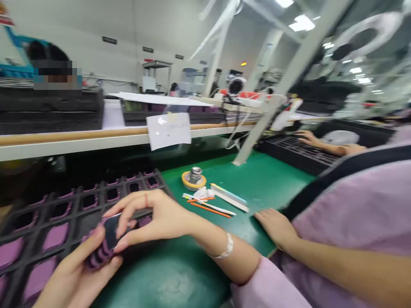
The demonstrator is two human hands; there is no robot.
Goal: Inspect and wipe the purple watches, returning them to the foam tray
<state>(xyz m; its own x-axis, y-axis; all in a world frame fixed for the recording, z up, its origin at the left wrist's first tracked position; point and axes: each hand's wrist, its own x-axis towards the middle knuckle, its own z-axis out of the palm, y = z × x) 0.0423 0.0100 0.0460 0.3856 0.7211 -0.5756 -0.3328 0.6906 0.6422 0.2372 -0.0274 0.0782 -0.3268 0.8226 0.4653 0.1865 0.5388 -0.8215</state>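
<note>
My left hand (80,269) is closed around a small stack of purple watch cases (99,257), held tilted over the near edge of a black compartment tray (86,223). With thumb and fingers, my right hand (160,216) grips a dark-faced watch case (111,231) at the top of that stack. Its lower edge is partly hidden by my fingers. Purple watch cases fill many of the tray's compartments, some showing a dark glass face (90,200), others a plain purple side (55,236).
On the green table (180,278) lie an orange stick (210,210), white pen-like tools (229,199) and a yellow-rimmed pot with a metal top (194,179). A co-worker's hand (274,227) rests at right; another person's hand (308,138) is over a farther tray. A shelf (80,143) spans above.
</note>
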